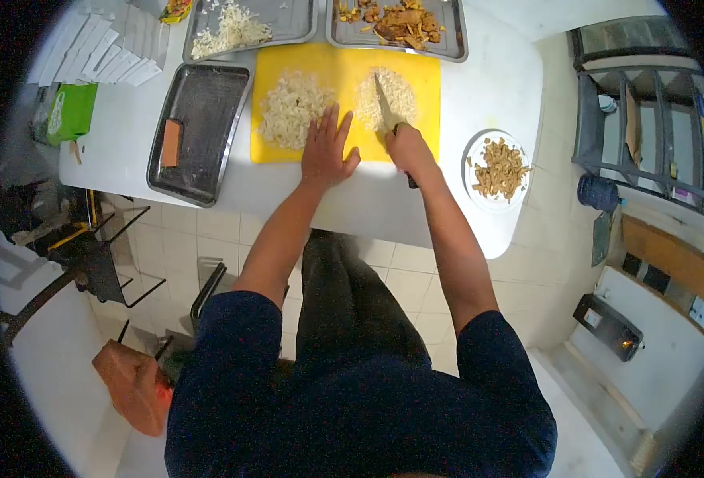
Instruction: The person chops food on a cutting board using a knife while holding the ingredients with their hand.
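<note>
A yellow cutting board lies on the white table. On its left half is a pile of chopped pale pieces; a finer chopped pile lies on the right half. My left hand rests flat with fingers spread at the lower right edge of the left pile, holding nothing. Wrapped round the dark handle of a knife, my right hand is at the board's lower right. The blade points away from me and lies over the finer pile.
Behind the board are two metal trays, one with shredded white food, one with brown pieces. A dark tray holding a reddish-brown block lies left. A white plate of brown strips sits right. Shelving stands farther right.
</note>
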The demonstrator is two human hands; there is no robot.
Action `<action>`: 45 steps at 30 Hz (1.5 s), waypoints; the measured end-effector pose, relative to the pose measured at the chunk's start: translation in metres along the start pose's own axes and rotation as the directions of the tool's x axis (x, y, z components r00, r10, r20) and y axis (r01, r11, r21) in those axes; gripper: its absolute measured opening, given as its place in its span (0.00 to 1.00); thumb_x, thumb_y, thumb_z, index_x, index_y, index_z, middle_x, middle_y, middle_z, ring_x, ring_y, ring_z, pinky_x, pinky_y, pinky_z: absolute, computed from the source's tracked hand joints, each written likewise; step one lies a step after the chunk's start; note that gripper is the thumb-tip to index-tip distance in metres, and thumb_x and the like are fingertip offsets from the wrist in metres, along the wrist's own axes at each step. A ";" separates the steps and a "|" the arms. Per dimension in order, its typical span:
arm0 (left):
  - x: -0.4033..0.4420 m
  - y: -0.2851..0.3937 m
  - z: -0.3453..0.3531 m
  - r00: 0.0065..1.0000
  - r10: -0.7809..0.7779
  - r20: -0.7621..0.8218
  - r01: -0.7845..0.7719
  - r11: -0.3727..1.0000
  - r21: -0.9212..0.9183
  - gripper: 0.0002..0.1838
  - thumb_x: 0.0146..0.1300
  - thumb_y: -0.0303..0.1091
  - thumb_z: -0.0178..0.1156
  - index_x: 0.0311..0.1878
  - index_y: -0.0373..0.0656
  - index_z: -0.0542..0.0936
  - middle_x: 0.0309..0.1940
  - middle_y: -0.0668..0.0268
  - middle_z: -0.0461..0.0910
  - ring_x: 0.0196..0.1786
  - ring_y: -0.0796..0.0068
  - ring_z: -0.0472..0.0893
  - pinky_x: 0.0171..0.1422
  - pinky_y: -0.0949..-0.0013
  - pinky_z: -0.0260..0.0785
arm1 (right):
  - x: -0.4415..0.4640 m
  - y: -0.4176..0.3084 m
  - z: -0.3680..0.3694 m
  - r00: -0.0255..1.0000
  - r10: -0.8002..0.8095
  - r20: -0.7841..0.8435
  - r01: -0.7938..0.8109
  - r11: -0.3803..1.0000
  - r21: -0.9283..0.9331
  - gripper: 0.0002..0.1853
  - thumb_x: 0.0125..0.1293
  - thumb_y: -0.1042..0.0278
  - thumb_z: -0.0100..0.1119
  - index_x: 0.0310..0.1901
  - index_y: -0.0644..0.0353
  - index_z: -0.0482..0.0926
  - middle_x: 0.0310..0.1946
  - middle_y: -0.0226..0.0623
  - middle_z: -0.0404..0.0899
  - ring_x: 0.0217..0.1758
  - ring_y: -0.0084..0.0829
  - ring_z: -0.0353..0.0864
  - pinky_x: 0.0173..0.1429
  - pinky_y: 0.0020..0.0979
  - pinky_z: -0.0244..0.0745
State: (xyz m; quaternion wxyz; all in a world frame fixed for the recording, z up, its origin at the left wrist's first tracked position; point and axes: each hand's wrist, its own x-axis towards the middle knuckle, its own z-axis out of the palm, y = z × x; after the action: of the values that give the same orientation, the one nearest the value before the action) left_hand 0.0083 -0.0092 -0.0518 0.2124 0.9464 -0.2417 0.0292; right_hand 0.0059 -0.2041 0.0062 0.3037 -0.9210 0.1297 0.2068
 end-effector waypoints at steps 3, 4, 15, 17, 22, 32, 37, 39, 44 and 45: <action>0.000 0.000 -0.003 1.000 -0.009 -0.002 0.009 1.000 -0.011 0.40 0.57 0.45 0.56 0.74 0.46 0.59 0.75 0.51 0.52 0.77 0.54 0.53 0.78 0.43 0.44 | -0.010 -0.018 -0.026 0.984 0.136 0.116 -0.125 0.988 -0.095 0.17 0.68 0.63 0.46 0.40 0.70 0.79 0.38 0.59 0.82 0.40 0.54 0.84 0.46 0.48 0.78; -0.001 0.001 -0.004 1.000 -0.012 0.000 0.012 1.000 -0.021 0.40 0.57 0.45 0.56 0.74 0.46 0.59 0.75 0.51 0.52 0.77 0.54 0.53 0.78 0.43 0.44 | -0.013 -0.017 -0.025 0.984 0.140 0.113 -0.121 0.979 -0.161 0.16 0.68 0.64 0.46 0.41 0.69 0.80 0.40 0.59 0.82 0.42 0.53 0.84 0.48 0.49 0.78; -0.006 0.002 -0.001 0.999 -0.026 0.037 0.028 0.999 -0.035 0.40 0.58 0.46 0.55 0.74 0.44 0.60 0.76 0.51 0.50 0.78 0.55 0.51 0.78 0.44 0.45 | -0.019 0.007 0.014 0.994 0.049 -0.095 -0.062 0.988 -0.144 0.18 0.71 0.58 0.45 0.41 0.67 0.78 0.39 0.57 0.82 0.42 0.56 0.83 0.48 0.52 0.77; 0.002 -0.004 -0.001 1.000 -0.012 -0.006 0.011 0.999 -0.041 0.39 0.58 0.46 0.55 0.73 0.43 0.61 0.76 0.51 0.50 0.78 0.55 0.51 0.78 0.44 0.45 | -0.011 0.002 -0.004 1.000 -0.008 -0.005 0.007 0.988 -0.154 0.19 0.71 0.57 0.45 0.42 0.68 0.76 0.37 0.60 0.82 0.41 0.58 0.82 0.47 0.51 0.76; -0.003 -0.001 -0.002 0.999 0.007 -0.047 -0.008 1.000 -0.012 0.39 0.57 0.46 0.55 0.72 0.42 0.63 0.75 0.50 0.53 0.78 0.54 0.53 0.78 0.45 0.45 | -0.031 0.004 0.016 0.999 -0.013 -0.043 0.004 0.979 -0.204 0.18 0.70 0.58 0.46 0.40 0.67 0.77 0.37 0.57 0.82 0.40 0.56 0.83 0.46 0.52 0.77; -0.002 -0.004 -0.003 0.998 0.004 -0.070 -0.010 0.997 -0.077 0.38 0.57 0.45 0.55 0.71 0.41 0.64 0.74 0.49 0.55 0.77 0.54 0.54 0.78 0.47 0.44 | -0.012 0.006 0.003 0.999 -0.050 0.019 0.052 0.991 -0.120 0.20 0.71 0.58 0.46 0.36 0.72 0.76 0.27 0.59 0.80 0.31 0.52 0.84 0.39 0.47 0.78; -0.006 -0.004 -0.004 0.996 0.027 -0.091 -0.033 0.997 -0.070 0.39 0.58 0.46 0.54 0.73 0.40 0.62 0.75 0.48 0.53 0.78 0.55 0.53 0.79 0.48 0.42 | -0.025 0.007 -0.002 0.998 -0.002 0.061 0.015 0.977 -0.211 0.21 0.71 0.57 0.46 0.38 0.71 0.76 0.25 0.59 0.80 0.28 0.52 0.83 0.37 0.47 0.78; -0.007 -0.004 -0.003 0.998 0.017 -0.055 -0.020 0.999 -0.049 0.40 0.59 0.46 0.54 0.73 0.39 0.60 0.75 0.49 0.52 0.78 0.55 0.52 0.79 0.48 0.41 | -0.032 0.008 0.014 0.998 0.057 -0.014 -0.058 0.979 -0.196 0.20 0.72 0.54 0.45 0.45 0.67 0.76 0.35 0.58 0.81 0.39 0.55 0.82 0.45 0.50 0.76; -0.005 -0.005 0.002 0.998 0.009 -0.066 -0.011 0.999 -0.032 0.41 0.61 0.48 0.52 0.73 0.34 0.57 0.76 0.50 0.52 0.79 0.57 0.50 0.80 0.50 0.38 | -0.017 0.004 0.033 0.992 0.106 -0.068 -0.119 0.964 -0.239 0.21 0.73 0.53 0.43 0.48 0.66 0.75 0.38 0.57 0.82 0.43 0.56 0.82 0.49 0.52 0.76; -0.005 -0.004 0.002 0.998 0.009 -0.056 -0.010 1.000 -0.023 0.41 0.61 0.49 0.52 0.73 0.33 0.57 0.76 0.50 0.52 0.79 0.57 0.50 0.80 0.50 0.38 | -0.018 0.004 0.029 0.997 0.047 -0.059 -0.060 0.969 -0.240 0.21 0.73 0.54 0.44 0.45 0.67 0.75 0.36 0.58 0.82 0.41 0.56 0.83 0.46 0.52 0.76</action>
State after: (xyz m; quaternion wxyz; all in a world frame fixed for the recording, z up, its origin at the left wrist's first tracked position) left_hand 0.0053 -0.0046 -0.0555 0.2300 0.9414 -0.2407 0.0536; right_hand -0.0203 -0.1874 -0.0082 0.1803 -0.9523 0.1363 0.2049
